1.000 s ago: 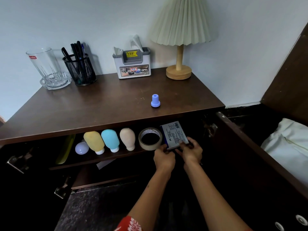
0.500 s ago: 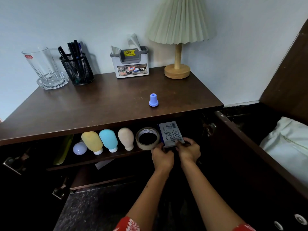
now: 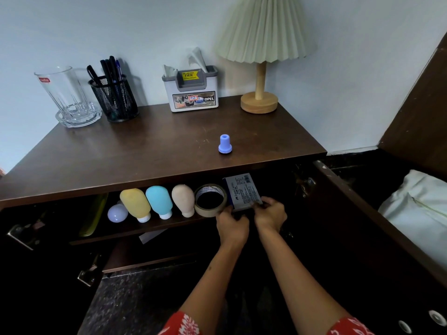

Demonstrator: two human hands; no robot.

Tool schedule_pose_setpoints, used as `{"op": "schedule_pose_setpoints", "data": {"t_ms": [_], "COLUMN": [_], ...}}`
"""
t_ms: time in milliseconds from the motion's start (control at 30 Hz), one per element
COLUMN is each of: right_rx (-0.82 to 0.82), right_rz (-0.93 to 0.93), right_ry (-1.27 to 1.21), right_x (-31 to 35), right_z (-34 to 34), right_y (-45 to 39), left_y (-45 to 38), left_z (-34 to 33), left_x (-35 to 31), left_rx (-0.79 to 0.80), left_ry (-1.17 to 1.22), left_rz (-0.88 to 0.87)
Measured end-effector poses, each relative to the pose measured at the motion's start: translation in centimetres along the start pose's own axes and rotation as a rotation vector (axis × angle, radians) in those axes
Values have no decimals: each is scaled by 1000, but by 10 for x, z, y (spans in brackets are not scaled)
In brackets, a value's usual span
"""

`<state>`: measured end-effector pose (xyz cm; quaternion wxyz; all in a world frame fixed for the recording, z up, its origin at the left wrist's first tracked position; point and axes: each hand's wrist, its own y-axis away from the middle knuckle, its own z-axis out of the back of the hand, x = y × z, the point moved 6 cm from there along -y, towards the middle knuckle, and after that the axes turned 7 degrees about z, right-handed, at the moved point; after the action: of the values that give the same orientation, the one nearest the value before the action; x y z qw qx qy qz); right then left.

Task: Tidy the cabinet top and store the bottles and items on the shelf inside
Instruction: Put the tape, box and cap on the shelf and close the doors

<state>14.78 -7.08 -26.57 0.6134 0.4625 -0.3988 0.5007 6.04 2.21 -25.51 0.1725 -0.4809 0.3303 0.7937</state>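
Gripping Faber-Castell box [image 3: 243,194], both hands.

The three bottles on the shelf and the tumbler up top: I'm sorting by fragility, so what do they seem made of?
The yellow bottle, blue bottle and beige bottle look like soft matte silicone or plastic: rounded, opaque, no glare, with white caps. The tumbler looks like clear cut glass: transparent, with facets glinting at its thick base.

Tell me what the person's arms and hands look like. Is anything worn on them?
The left hand and right hand are bare, with no gloves, rings or watch showing. The forearms are bare too. Red sleeves with a white pattern show at the bottom edge.
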Motion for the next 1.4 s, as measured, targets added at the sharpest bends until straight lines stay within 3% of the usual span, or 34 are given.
{"op": "schedule_pose_setpoints", "data": {"t_ms": [500, 800, 1033, 1233, 1400], "right_rx": [14, -4, -9, -91, -36], "right_rz": [78, 202, 400, 669, 778], "right_ry": [80, 26, -51, -147, -147], "right_x": [7, 23, 66, 128, 168], "right_z": [3, 20, 36, 49, 44], "right_y": [6, 45, 80, 102, 101], "left_y": [-2, 32, 55, 71, 83], "left_z": [-3, 26, 52, 74, 89], "left_x": [1, -18, -41, -72, -105], "left_rx": [50, -71, -124, -137, -221], "left_ry": [-54, 97, 214, 328, 345], "left_rz": [-6, -34, -103, -258, -410]}}
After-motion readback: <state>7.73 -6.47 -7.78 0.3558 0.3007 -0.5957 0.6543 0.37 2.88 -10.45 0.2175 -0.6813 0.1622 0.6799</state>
